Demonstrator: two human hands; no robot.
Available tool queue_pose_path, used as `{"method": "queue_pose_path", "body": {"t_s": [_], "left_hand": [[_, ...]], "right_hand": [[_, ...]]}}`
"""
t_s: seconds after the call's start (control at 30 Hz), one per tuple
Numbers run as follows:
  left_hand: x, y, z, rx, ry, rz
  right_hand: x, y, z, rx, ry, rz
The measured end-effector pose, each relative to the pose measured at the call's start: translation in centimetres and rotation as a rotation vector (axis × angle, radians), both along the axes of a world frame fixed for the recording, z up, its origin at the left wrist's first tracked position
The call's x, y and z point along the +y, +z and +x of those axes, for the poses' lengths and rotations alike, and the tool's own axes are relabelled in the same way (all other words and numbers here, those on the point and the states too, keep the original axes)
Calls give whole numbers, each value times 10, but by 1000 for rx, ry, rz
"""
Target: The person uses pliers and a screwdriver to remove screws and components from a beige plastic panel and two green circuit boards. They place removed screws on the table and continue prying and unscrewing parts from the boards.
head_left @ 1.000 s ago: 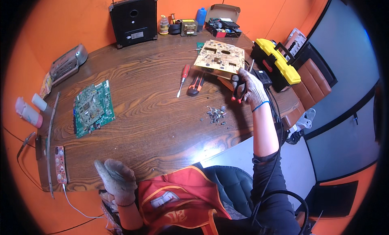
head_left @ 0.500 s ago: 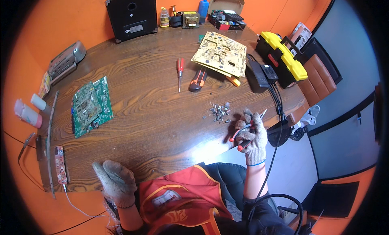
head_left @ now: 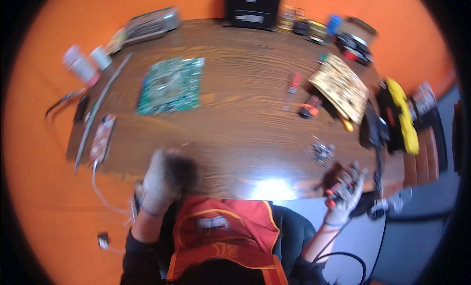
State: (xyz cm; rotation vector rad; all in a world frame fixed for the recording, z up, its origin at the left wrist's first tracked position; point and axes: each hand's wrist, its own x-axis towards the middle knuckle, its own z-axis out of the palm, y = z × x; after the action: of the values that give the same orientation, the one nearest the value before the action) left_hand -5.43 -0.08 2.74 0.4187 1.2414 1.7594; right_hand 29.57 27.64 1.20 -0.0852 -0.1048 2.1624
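Note:
My left hand (head_left: 162, 179), in a knit work glove, is over the table's near edge, below the green circuit boards (head_left: 171, 86). Motion smears its fingers, and I see no object in it. At the table's right front edge, my gloved right hand (head_left: 347, 199) grips pliers (head_left: 334, 192) with red-and-black handles. Just beyond that hand lies a small heap of loose electronic parts (head_left: 322, 151). A red screwdriver (head_left: 293, 86) and an orange-and-black utility knife (head_left: 310, 107) lie farther back, beside a tan circuit board (head_left: 341, 86).
A red power strip (head_left: 103, 137) and a long grey rod (head_left: 103, 106) lie at the left. Along the right stand black power adapters (head_left: 373, 130) with cables and a black-and-yellow toolbox (head_left: 402, 115). A black speaker-like box (head_left: 252, 10) stands at the back.
The view has swung left, so the table's contents appear farther right. My left hand has moved up from beside the table edge to over it. My right hand still holds the pliers.

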Motion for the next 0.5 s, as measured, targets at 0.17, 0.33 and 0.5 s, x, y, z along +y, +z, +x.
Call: {"method": "queue_pose_path", "body": {"t_s": [0.17, 0.33, 0.5], "left_hand": [[10, 21, -41, 824, 253, -86], [30, 36, -102, 1458, 481, -437], [53, 48, -145, 1459, 509, -736]], "right_hand": [[13, -5, 9, 85, 114, 40], [17, -16, 20, 115, 191, 78], [23, -22, 24, 149, 268, 119]]}}
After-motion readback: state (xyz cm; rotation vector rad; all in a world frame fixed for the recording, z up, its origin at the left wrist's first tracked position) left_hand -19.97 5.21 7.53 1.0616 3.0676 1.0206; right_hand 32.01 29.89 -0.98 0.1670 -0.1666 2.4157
